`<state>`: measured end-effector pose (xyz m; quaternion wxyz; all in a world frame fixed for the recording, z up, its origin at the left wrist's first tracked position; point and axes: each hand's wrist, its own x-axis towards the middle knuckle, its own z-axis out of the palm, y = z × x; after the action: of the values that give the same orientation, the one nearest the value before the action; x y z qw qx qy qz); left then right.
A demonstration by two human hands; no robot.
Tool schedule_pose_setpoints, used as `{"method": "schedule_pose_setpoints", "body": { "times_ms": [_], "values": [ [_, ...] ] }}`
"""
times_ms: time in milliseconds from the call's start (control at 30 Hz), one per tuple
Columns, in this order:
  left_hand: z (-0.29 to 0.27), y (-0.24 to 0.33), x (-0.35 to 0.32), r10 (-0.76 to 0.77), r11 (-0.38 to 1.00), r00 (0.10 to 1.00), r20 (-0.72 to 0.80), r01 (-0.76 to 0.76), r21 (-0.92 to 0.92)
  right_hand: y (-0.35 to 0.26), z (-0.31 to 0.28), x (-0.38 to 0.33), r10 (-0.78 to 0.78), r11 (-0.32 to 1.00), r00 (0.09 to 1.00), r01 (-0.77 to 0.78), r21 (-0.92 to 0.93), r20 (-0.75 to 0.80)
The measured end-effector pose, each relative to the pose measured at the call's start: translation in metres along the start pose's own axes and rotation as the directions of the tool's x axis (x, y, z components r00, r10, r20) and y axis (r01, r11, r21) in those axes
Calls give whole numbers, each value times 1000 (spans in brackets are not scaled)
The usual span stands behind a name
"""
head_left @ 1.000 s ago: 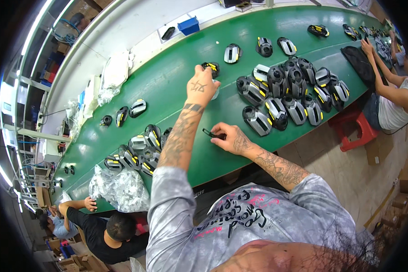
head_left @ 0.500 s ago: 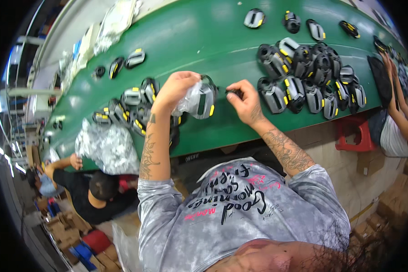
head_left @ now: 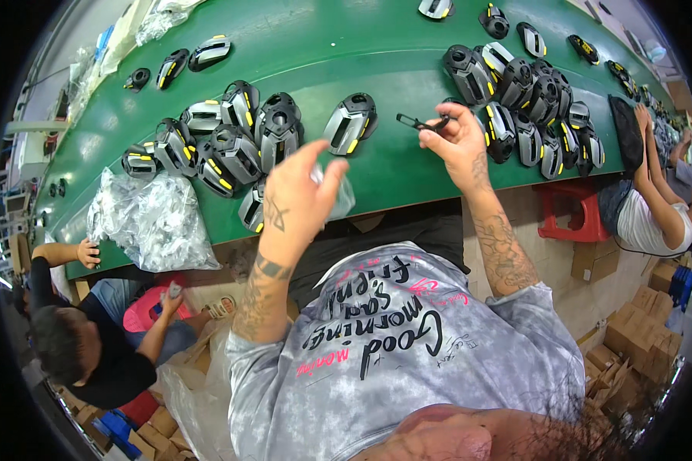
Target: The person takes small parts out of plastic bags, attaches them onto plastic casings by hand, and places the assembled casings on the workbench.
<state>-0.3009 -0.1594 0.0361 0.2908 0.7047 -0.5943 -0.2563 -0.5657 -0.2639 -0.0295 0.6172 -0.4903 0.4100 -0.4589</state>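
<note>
A grey and black shell-shaped part (head_left: pixel 350 125) with yellow tabs and a long slot lies on the green table (head_left: pixel 392 180), apart from both hands. My left hand (head_left: pixel 304 192) is raised in front of it near the table's front edge, thumb and index finger apart. Clear plastic film (head_left: pixel 341 197) shows between and behind its fingers; the lower fingers that seem to hold it are hidden. To the right, my right hand (head_left: pixel 457 142) pinches a thin black looped piece (head_left: pixel 412 121), whose open loop sticks out toward the grey part.
Similar parts are clustered at left (head_left: pixel 234 154) and at right (head_left: pixel 542 100), with several more farther back. A crumpled clear bag (head_left: pixel 158 223) rests at the left front edge. Beside it sits a person in black (head_left: pixel 92 346). A red stool (head_left: pixel 570 211) stands at right.
The grey part has left my left hand and now lies on the table, free of the plastic. My left hand has drawn back toward me. The black piece in my right hand shows more fully.
</note>
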Motion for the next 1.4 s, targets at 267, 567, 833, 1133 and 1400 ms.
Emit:
{"method": "schedule_pose_setpoints", "body": {
  "times_ms": [267, 567, 833, 1133, 1400],
  "values": [
    [72, -27, 27, -123, 970, 983, -136, 148, 193, -31, 76, 74, 16, 957, 930, 93, -276, 367],
    [81, -46, 32, -172, 207, 975, 140, 175, -962, 2, 63, 63, 145, 983, 940, -101, -152, 309],
    [85, -62, 36, -87, 256, 984, 154, 171, -951, -22, 63, 34, 91, 913, 955, 33, -407, 283],
    [85, -64, 32, -91, 217, 987, 134, 150, -965, -14, 77, 25, -89, 712, 984, 172, -681, 155],
    [89, -55, 26, -119, 340, 993, -5, 36, -940, -2, 69, 28, -275, 482, 919, 386, -786, 283]
  ]
}}
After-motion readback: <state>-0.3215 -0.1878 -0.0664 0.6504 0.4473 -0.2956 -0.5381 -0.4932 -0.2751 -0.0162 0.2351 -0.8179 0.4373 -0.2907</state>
